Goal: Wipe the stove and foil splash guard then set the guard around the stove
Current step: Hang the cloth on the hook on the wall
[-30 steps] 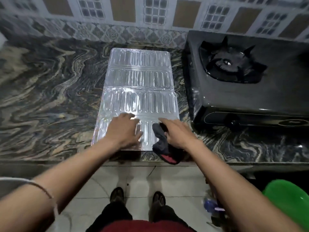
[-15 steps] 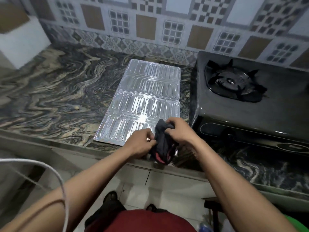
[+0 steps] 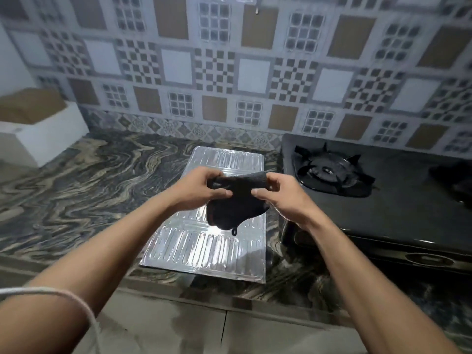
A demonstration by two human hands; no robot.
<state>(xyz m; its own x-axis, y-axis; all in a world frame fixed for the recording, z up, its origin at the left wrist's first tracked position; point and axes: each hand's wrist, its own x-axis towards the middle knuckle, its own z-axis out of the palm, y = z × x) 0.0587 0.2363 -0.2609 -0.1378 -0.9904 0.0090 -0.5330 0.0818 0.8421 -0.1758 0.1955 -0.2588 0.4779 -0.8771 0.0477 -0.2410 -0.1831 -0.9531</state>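
A folded silver foil splash guard (image 3: pixel 212 251) lies flat on the marbled counter (image 3: pixel 84 185), just left of the black gas stove (image 3: pixel 398 200). Both hands hold a dark cloth (image 3: pixel 238 200) up in the air above the guard's middle. My left hand (image 3: pixel 196 191) grips the cloth's left edge, and my right hand (image 3: pixel 281 195) pinches its right edge. A small loop hangs from the cloth's bottom. The cloth and hands hide part of the guard's centre.
A burner grate (image 3: pixel 329 171) sits on the stove's left side. A white box (image 3: pixel 43 129) stands at the counter's far left. Patterned wall tiles (image 3: pixel 229 72) rise behind. A white cord (image 3: pixel 63 300) crosses my left forearm.
Both hands lifted the cloth from the guard's near edge and raised it above the guard's middle, spreading it between them. The view tilted upward toward the wall.
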